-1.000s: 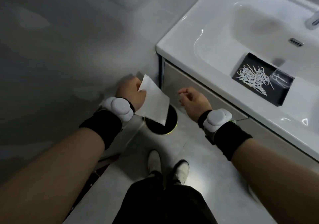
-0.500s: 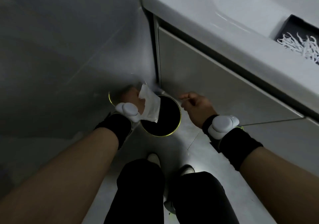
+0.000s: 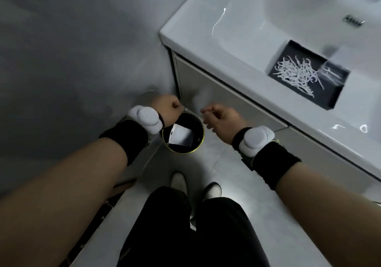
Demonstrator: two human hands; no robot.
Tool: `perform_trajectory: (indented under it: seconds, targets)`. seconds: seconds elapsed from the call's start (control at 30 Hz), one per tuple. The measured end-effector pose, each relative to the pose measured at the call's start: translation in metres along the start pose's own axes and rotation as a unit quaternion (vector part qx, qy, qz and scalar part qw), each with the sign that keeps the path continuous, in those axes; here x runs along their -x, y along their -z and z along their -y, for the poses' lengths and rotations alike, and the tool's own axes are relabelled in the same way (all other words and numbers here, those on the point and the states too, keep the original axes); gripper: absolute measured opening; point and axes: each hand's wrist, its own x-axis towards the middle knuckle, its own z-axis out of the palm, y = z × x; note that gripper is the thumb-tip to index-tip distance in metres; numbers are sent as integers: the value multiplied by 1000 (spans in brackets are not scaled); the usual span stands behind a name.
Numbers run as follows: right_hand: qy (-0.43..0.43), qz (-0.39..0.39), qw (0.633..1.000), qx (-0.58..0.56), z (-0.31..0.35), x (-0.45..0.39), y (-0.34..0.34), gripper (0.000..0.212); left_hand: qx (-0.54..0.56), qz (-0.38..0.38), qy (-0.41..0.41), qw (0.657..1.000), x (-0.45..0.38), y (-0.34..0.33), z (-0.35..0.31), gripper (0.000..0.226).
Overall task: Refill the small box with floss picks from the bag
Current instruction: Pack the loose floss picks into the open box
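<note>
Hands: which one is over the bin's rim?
The left hand; its curled knuckles overlap the bin edge above the dropped bag. The right hand hangs beside it.

Left hand [image 3: 167,110] hides its fingers (bin [image 3: 199,126] rim partly covered).
</note>
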Motion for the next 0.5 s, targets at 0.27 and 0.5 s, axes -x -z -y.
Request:
perform_trajectory:
  seconds: [0.27,0.5]
  targets:
    - [12,-55,998,7,55,68,60,26,45,55,-89,994,42,59,-81,20]
    - [-8,-125,992,-6,60,113,106,28,139,121,-141,973,50,83,-164,13]
